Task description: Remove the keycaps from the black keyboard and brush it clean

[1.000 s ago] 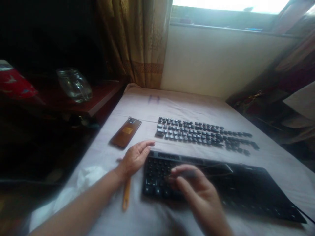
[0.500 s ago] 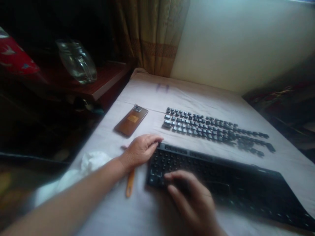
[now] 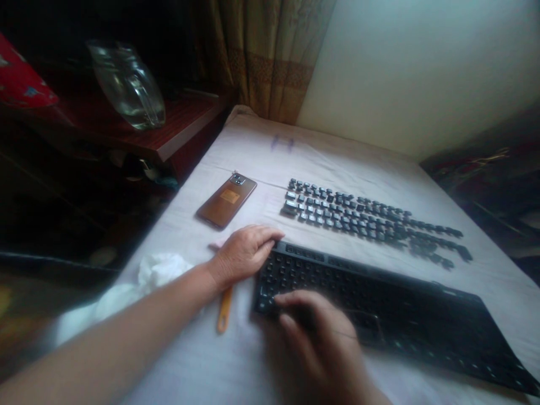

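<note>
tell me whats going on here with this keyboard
A person has the left hand at the far left corner of a black keyboard. The right hand is over its near left end, with a thin wire-like thing seeming to stick out; blur hides any contact. Loose keycaps lie in rows beyond the keyboard, and a phone lies face down to their left.

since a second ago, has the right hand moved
Yes: judged against the black keyboard, the right hand has shifted left, toward that keyboard's near left corner.
</note>
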A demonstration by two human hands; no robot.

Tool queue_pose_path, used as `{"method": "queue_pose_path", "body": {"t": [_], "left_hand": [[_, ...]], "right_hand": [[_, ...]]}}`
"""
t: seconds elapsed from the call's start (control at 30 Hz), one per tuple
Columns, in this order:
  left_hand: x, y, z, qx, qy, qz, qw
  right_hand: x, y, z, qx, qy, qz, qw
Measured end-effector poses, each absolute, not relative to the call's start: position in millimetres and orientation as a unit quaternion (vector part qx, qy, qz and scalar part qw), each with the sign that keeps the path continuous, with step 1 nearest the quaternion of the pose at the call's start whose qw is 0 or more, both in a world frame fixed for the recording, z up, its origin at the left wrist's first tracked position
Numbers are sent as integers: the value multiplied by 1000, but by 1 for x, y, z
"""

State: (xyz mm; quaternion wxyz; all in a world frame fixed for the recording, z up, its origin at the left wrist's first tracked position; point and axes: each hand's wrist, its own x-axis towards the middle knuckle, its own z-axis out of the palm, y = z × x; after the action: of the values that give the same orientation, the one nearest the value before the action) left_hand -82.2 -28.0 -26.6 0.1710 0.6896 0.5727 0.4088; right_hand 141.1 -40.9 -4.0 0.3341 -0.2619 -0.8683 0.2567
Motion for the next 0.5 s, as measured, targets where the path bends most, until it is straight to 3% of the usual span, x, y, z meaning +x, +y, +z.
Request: {"method": "queue_pose_path", "body": {"t": [0.33, 0.5], "left_hand": [[-80, -27, -30, 712, 562, 397, 144], [-80, -27, -32, 714, 564, 389, 139]], "right_hand": [[119, -39, 5, -236, -913, 124, 308], [113, -43, 3, -244, -911, 114, 314]]}}
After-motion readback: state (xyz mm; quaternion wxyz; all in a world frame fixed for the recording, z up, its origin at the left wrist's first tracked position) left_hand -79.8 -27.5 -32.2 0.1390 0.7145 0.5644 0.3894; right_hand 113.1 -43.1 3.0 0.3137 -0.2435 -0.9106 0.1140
